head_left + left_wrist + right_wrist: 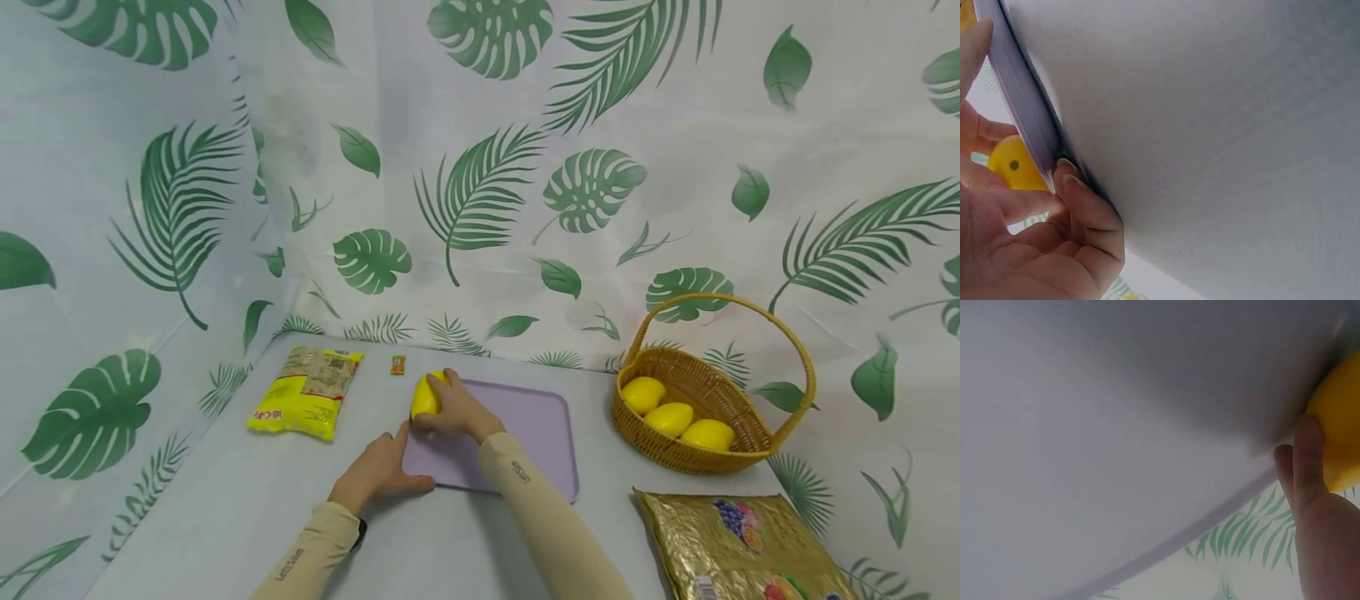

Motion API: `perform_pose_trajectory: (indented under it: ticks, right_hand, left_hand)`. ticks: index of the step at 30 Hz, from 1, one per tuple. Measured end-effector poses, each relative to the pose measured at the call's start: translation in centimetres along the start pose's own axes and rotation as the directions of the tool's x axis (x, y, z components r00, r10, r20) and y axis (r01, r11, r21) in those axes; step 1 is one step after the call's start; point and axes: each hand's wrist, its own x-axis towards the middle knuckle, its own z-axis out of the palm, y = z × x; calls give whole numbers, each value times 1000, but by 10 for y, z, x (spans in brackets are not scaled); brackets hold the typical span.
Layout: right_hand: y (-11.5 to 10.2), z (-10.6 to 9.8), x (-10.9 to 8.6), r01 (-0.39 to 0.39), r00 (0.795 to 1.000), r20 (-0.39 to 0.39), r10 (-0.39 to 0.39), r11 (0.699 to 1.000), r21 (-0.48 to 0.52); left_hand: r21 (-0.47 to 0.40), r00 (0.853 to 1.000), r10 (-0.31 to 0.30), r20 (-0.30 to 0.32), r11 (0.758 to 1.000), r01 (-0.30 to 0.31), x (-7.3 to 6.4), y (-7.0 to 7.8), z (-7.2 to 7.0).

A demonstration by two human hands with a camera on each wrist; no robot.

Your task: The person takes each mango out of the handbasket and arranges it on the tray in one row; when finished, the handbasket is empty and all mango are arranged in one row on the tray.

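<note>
My right hand grips a yellow lemon at the left side of a shallow lilac tray. In the right wrist view the lemon shows at the right edge, partly cut off, with fingers against its side. My left hand holds the tray's near left corner, thumb along the front edge and index finger up the left edge. The left wrist view shows its curled fingers at the tray's rim, and the lemon's end with a dark spot beyond.
A wicker basket with a tall handle holds three lemons at the right. A gold fruit-printed bag lies in front of it. At the left are a yellow snack bag and a small orange packet. A leaf-patterned curtain stands behind.
</note>
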Motion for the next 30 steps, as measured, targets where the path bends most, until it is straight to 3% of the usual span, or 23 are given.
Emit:
perform_pose_trajectory:
  ticks: [16,30]
  right_hand:
    - [8,-22,-13,29,997,-63,-35,995,-91]
    - [49,-69,-53,25,982,-186,-41,996,-90]
  left_hand:
    - [8,999,-35,25,999,34,1,0,0]
    - [9,998,-57,32,998,56,-4,6,-2]
